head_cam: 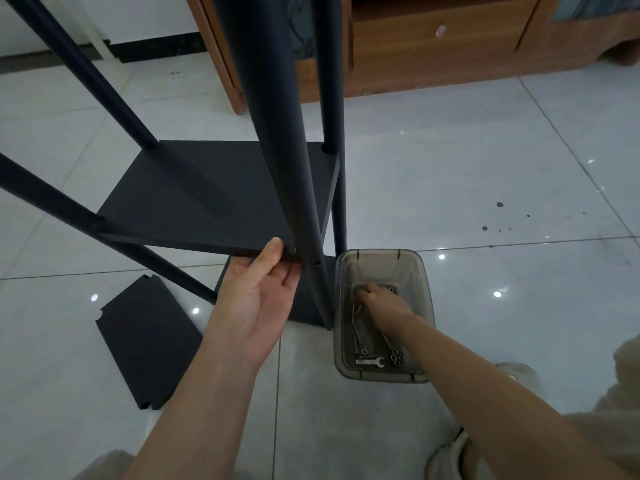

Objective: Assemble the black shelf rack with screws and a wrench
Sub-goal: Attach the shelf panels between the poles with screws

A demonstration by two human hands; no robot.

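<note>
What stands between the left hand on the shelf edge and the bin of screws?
Head view: a black pole stands between the left hand gripping the shelf and the bin.

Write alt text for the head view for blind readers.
The left hand grips a black shelf at its front edge beside a rack pole while the right hand reaches into a bin holding screws and a wrench. Another shelf panel lies on the floor.

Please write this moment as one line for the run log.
left hand: holds shelf board edge beside post | right hand: inside bin, reaching among screws, grasp unclear | wrench: lying in bin, untouched
</note>
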